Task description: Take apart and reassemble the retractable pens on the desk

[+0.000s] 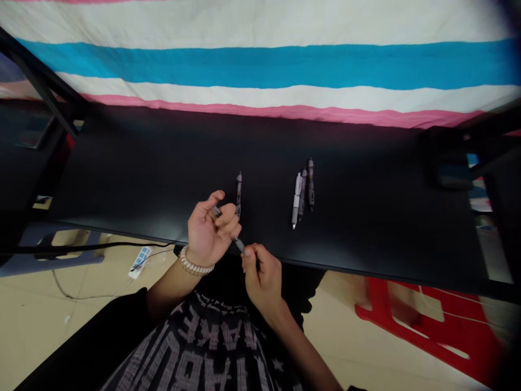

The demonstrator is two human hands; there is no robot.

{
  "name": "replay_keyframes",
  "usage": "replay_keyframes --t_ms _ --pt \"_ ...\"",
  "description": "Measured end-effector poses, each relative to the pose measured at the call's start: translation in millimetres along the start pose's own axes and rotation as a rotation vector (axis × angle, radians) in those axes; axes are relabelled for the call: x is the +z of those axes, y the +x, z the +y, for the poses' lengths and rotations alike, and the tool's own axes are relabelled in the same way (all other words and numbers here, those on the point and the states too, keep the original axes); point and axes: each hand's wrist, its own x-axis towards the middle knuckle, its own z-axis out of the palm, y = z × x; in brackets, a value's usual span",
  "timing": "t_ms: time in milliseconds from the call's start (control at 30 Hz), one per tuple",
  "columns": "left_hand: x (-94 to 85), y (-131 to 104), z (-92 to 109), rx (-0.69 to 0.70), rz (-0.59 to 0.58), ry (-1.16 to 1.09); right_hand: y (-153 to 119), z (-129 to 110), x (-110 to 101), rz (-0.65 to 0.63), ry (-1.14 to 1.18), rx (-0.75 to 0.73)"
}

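Fingers of my left hand (211, 231) are curled round the barrel of a dark pen (238, 245), palm turned up. At the pen's lower end, my right hand (264, 274) pinches the tip between thumb and fingers. Just beyond my left fingers another dark pen (239, 187) lies on the black table (163, 163), its lower end partly hidden. Farther right lie a white and grey pen (297, 200), a dark pen (303, 195) close beside it, and another dark pen (311, 184) slightly apart.
A striped cloth (260, 65) hangs along the table's far edge. Below the table are a red plastic stool (427, 326) at right and a white power strip (140, 262) with cables at left. A dark object (451, 171) sits at the right end.
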Motion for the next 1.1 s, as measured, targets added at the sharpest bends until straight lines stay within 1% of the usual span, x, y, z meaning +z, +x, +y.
replay_keyframes --t_ms 67,100,133,200,267,333,400,467,533,633,667,700,767,833,967,1100 --pt "-4.0 9 -5 0.105 -0.073 0.193 6 2 -8 0.08 -0.079 -0.013" --pt "-7.6 15 -7 0.196 -0.093 0.317 10 4 -12 0.138 -0.135 -0.021" --pt "-12.1 20 -8 0.301 -0.089 0.462 14 8 -16 0.204 -0.204 -0.029" --pt "-21.7 32 -10 0.472 0.027 0.75 24 20 -24 0.341 -0.366 -0.054" --pt "-28.7 43 -10 0.527 0.079 1.047 35 32 -32 0.429 -0.525 -0.073" --pt "-30.2 55 -9 0.55 0.11 1.292 44 42 -38 0.477 -0.631 -0.064" --pt "-27.1 67 -8 0.576 0.15 1.429 49 45 -40 0.525 -0.666 -0.041" --pt "-22.8 77 -7 0.594 0.192 1.463 49 41 -37 0.563 -0.641 -0.038" --pt "-20.6 84 -7 0.601 0.164 1.452 45 34 -29 0.546 -0.56 -0.069" --pt "-22.4 84 -9 0.556 0.045 1.397 39 24 -11 0.41 -0.391 -0.099" --pt "-23.7 82 -10 0.553 0.031 1.378 39 22 -5 0.358 -0.368 -0.104" --pt "-25.0 79 -12 0.566 0.032 1.359 39 21 1 0.31 -0.381 -0.112" --pt "-26.7 74 -16 0.609 0.039 1.333 43 20 9 0.23 -0.482 -0.121" --pt "-26.6 70 -18 0.637 0.03 1.34 49 19 13 0.182 -0.584 -0.115" --pt "-21.4 72 -18 0.607 -0.03 1.483 59 15 16 0.153 -0.622 -0.096" --pt "-11.9 77 -13 0.582 -0.121 1.631 61 13 21 0.147 -0.683 -0.084"
